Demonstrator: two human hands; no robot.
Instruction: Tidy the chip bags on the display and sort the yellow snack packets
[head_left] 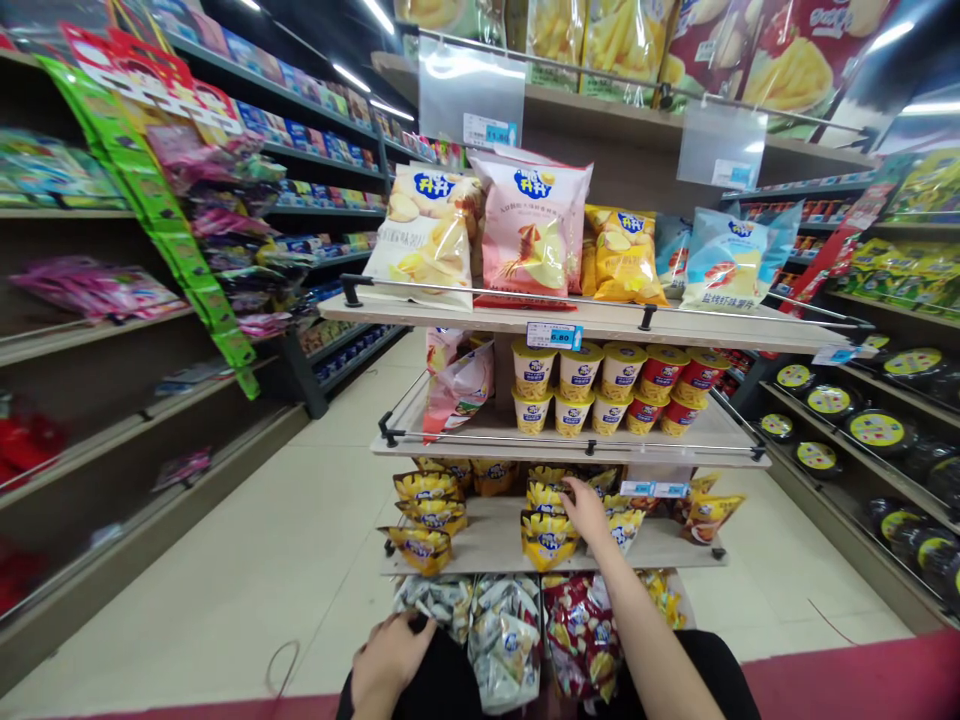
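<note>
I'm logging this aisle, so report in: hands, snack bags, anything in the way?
Right hand at the yellow-and-black snack bags, grip unclear. Left hand at the left knee. Shelf above; frontmost bag unobstructed.

Black legwear [448, 682] is worn, and the right forearm [646, 630] is bare.

Lower shelf [491, 545]: yellow-and-black snack pouches [550, 543], rows left and center; orange pouches [707, 517] right. Middle shelf [495, 457]: lidded cups [574, 412] stacked two high, cream left, red right; pink bag [463, 388] left. Upper shelf [442, 311]: chip bags [531, 235], left-to-right white, pink, yellow, blue.
</note>
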